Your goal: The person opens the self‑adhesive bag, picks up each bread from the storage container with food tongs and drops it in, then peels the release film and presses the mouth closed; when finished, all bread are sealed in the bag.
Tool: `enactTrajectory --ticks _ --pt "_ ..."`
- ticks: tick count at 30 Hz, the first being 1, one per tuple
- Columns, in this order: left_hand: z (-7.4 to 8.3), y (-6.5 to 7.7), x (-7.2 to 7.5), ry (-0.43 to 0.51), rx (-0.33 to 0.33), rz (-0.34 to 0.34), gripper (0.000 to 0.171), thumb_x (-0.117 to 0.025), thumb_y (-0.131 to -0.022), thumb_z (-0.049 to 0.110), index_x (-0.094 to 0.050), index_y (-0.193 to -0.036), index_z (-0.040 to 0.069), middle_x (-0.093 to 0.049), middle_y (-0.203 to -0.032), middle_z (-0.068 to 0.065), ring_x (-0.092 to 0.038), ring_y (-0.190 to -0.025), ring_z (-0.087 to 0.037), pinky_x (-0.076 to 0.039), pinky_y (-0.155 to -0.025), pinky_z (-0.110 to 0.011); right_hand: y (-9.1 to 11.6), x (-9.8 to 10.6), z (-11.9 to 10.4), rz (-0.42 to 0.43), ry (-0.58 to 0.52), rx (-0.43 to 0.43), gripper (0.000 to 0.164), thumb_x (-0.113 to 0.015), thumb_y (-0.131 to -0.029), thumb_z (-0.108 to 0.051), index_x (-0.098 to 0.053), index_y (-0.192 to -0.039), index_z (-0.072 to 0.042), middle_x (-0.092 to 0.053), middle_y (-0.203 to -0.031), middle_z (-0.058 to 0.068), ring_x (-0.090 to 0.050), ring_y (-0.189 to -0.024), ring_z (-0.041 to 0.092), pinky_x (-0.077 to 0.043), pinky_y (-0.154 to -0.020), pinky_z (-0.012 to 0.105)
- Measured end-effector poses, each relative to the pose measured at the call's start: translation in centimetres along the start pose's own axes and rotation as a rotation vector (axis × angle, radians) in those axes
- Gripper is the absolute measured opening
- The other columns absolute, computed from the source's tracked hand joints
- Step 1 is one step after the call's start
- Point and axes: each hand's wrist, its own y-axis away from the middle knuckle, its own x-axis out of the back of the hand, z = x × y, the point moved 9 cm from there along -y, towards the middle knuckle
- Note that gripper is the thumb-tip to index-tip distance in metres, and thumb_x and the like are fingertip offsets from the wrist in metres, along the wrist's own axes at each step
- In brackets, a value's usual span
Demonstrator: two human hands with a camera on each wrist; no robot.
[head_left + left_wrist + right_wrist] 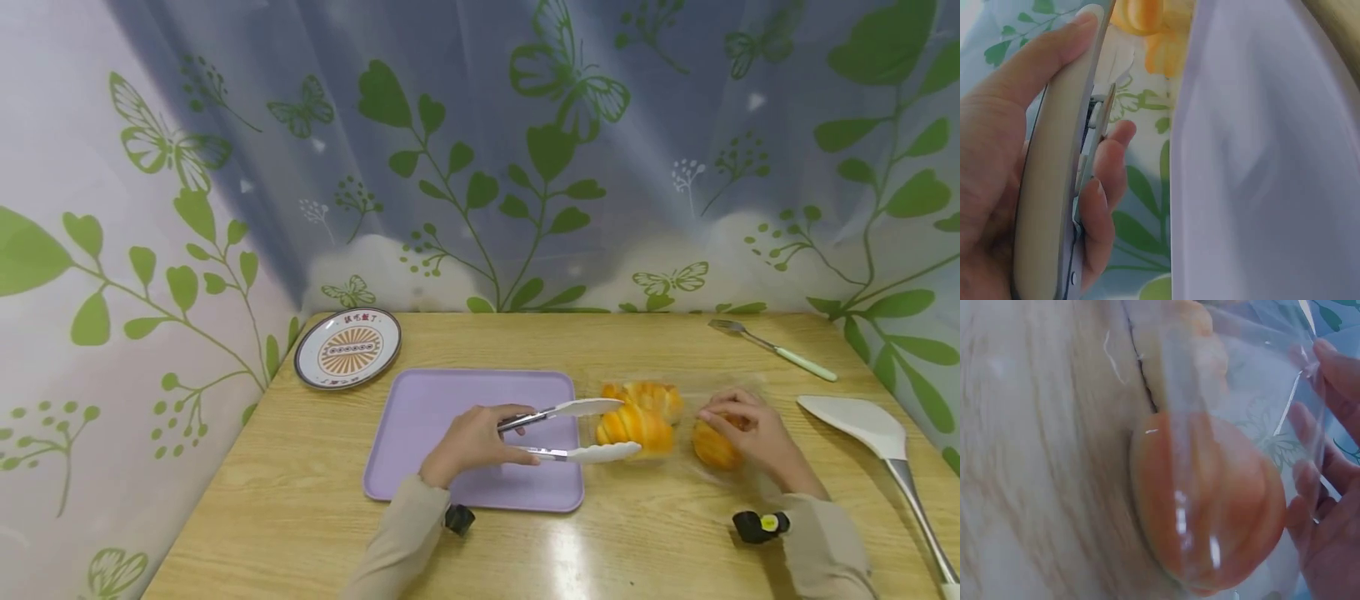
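Note:
My left hand [474, 442] grips a pair of tongs [588, 407] over the purple tray [420, 385], thumb on one handle and fingers curled round the other. The white tong ends are spread apart and reach past the tray's right edge, overlapping a golden croissant [633, 429] in the head view. Another bread piece [663, 398] lies just behind it. On the right, my right hand [761, 437] pinches the edge of a clear plastic bag [1260, 381]. A round bread roll [1210, 500] shows through the film, and my hand partly covers it in the head view.
A round plate [348, 348] with a printed pattern sits at the back left. At the back right lies a fork [780, 348] with a pale green handle. A white spatula [862, 421] rests along the right side. A leaf-patterned curtain [465, 208] hangs behind the wooden table.

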Motion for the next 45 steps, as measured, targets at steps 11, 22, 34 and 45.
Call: enactTrajectory --ticks 11,22,34,45 --pt "1.5 0.2 -0.3 -0.191 -0.075 0.089 0.07 -0.086 -0.067 0.048 -0.064 -0.129 0.025 -0.074 -0.093 0.005 -0.037 -0.054 0.0 -0.036 -0.054 -0.019 -0.3 -0.6 -0.5 -0.009 0.053 0.068 0.009 -0.078 -0.078 -0.002 -0.076 -0.084 -0.008 -0.059 -0.078 -0.016 -0.036 -0.071 0.007 -0.029 -0.06 0.024" --pt "0.8 -0.4 -1.8 -0.211 0.007 0.032 0.08 -0.085 -0.065 0.054 -0.059 -0.136 0.026 -0.073 -0.105 0.005 -0.05 -0.07 -0.006 -0.044 -0.064 -0.024 -0.2 -0.8 0.3 -0.022 -0.058 0.001 0.006 -0.073 -0.083 0.001 -0.073 -0.089 0.0 -0.06 -0.087 -0.023 -0.04 -0.073 0.004 -0.033 -0.06 0.024" --pt "0.6 0.7 0.0 -0.24 0.007 0.037 0.068 -0.084 -0.07 0.048 -0.064 -0.13 0.025 -0.073 -0.094 0.002 -0.032 -0.054 -0.004 -0.032 -0.052 -0.021 -0.2 -0.8 0.6 -0.035 -0.03 -0.061 0.006 -0.072 -0.086 -0.004 -0.074 -0.09 -0.001 -0.059 -0.087 -0.027 -0.043 -0.074 0.002 -0.036 -0.061 0.022" --pt "1.4 0.0 -1.4 -0.218 -0.046 0.029 0.059 -0.081 -0.074 0.047 -0.066 -0.126 0.026 -0.074 -0.092 0.006 -0.037 -0.055 -0.001 -0.036 -0.054 -0.019 -0.1 -1.0 0.6 0.0 -0.055 -0.005 0.01 -0.074 -0.081 0.005 -0.073 -0.089 0.0 -0.061 -0.088 -0.027 -0.047 -0.079 -0.003 -0.038 -0.065 0.016"
